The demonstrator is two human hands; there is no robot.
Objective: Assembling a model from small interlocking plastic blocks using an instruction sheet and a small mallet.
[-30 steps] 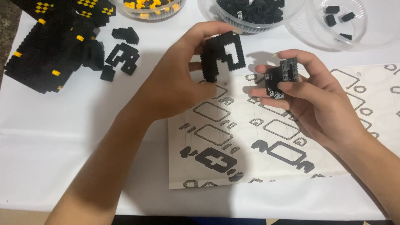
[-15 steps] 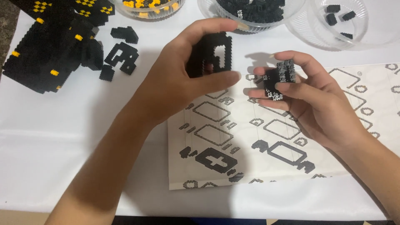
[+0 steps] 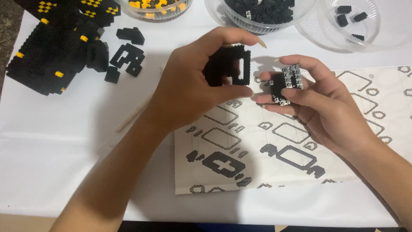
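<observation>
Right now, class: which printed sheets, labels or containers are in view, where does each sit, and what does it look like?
Instruction sheet: flat on the white cloth under both hands, white rectangle with black and outlined block diagrams.
Bowl of black bricks: top centre, clear and round.
Bowl of yellow and black bricks: top, left of centre, clear.
Nearly bare bowl: top right, clear, a few black pieces.

A large black and yellow block model [image 3: 51, 51] sits at the worktop's [image 3: 51, 163] far left. Three clear bowls [image 3: 365, 25] of small blocks line the far edge, and a printed instruction sheet [image 3: 274, 154] lies nearer.
</observation>
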